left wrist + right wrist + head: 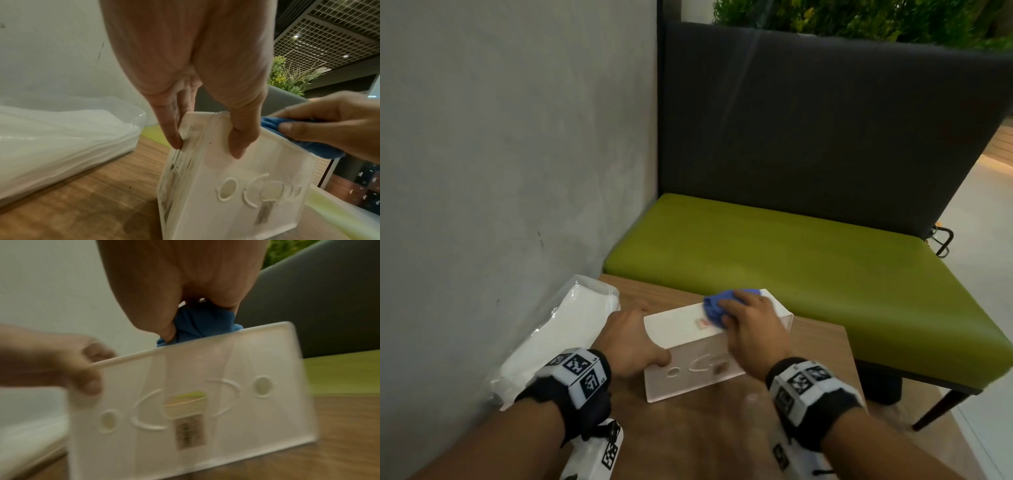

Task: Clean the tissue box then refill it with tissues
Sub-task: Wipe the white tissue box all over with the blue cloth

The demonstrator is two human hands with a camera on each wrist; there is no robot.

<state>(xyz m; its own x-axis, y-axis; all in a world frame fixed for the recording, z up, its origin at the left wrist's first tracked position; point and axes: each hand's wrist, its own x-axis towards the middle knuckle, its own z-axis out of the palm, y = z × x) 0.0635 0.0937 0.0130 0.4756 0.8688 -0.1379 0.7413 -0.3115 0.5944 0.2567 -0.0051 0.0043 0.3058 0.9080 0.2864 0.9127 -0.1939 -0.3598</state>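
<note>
A translucent white plastic tissue box [688, 346] [236, 186] [195, 402] stands on its side on the wooden table [688, 442], its moulded face with oval holes towards me. My left hand [633, 346] [205, 146] grips the box's left end, thumb on the near face and fingers behind the edge. My right hand [746, 322] [176, 331] holds a bunched blue cloth [715, 305] [308, 144] [203, 324] and presses it on the box's upper side. A small red sticker [702, 323] lies on that side, next to the cloth.
A clear plastic pack of white tissues [558, 339] [61, 138] lies on the table's left, against the grey wall [517, 154]. Beyond the table's far edge stands a bench with a green seat [791, 260] and a dark backrest [825, 120].
</note>
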